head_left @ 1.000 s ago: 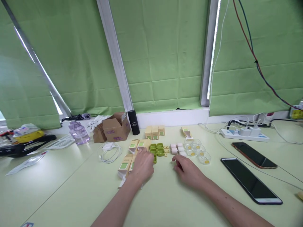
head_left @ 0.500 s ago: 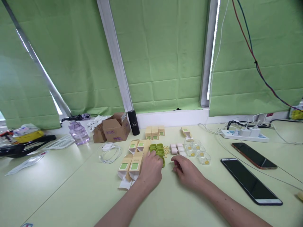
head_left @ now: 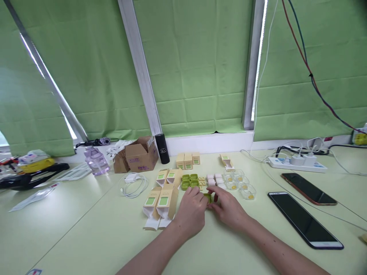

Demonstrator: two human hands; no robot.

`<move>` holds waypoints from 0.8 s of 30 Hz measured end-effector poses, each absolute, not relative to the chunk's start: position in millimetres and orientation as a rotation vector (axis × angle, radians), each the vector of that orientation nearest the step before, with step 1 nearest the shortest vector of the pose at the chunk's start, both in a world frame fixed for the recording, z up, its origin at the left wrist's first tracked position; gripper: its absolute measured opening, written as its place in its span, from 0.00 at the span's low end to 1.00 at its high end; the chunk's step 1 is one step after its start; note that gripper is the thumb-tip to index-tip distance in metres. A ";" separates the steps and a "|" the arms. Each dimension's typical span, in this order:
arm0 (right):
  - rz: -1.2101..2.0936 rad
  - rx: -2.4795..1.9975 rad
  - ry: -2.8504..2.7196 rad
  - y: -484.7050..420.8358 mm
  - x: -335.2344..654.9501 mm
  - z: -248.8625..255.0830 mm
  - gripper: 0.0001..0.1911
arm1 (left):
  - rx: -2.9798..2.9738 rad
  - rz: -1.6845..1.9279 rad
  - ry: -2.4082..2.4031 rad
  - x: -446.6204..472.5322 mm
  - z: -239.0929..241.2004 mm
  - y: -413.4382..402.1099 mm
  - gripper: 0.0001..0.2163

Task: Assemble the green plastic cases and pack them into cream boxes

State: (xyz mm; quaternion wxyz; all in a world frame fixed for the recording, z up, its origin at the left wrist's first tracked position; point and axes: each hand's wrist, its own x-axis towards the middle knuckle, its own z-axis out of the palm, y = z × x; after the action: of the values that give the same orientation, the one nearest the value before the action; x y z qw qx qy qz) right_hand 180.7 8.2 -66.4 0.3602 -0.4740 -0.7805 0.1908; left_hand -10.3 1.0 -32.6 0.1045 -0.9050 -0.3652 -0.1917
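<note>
Between my two hands is a small green square tray (head_left: 208, 198), low over the table. My left hand (head_left: 192, 208) is closed on its left side and my right hand (head_left: 225, 204) pinches its right side. Several matching green trays (head_left: 190, 180) stand grouped just beyond my left hand. Beside them lie small yellow pieces (head_left: 202, 180) and several pale pink blocks (head_left: 215, 179). Clear plastic covers (head_left: 240, 183) with yellow spots sit further right. Left of my hands, open paper boxes (head_left: 163, 198) with green labels rest with their flaps out.
Closed small boxes (head_left: 187, 160) and one opened box (head_left: 227, 162) stand farther back. A cardboard carton (head_left: 141, 154), a black cylinder (head_left: 162, 149) and a purple bottle (head_left: 96, 161) are back left. Two phones (head_left: 305, 219) (head_left: 309, 188) and a power strip (head_left: 296, 163) lie right.
My left hand has moved right, away from the green group, with one green tray. My right hand has closed in on that tray's other side.
</note>
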 end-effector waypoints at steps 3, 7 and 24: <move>0.479 -1.204 -1.962 9.0 181.9 -64.7 0.24 | -2.682 -0.789 -1.143 -14.3 -25.7 -0.2 0.07; 0.492 -1.141 -1.882 10.4 182.2 -63.0 0.23 | -2.648 -0.991 -1.218 -20.9 -18.1 -0.8 0.11; 0.476 -0.924 -1.750 2.3 183.0 -56.5 0.24 | -2.695 -1.125 -1.140 -24.8 -21.6 2.1 0.18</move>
State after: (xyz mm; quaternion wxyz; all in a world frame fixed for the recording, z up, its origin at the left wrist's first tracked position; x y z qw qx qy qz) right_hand 183.0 2.3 -56.5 0.5253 -0.3861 -0.7317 0.1989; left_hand -24.8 2.1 -21.6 0.0034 -0.8596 -0.3637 -0.3589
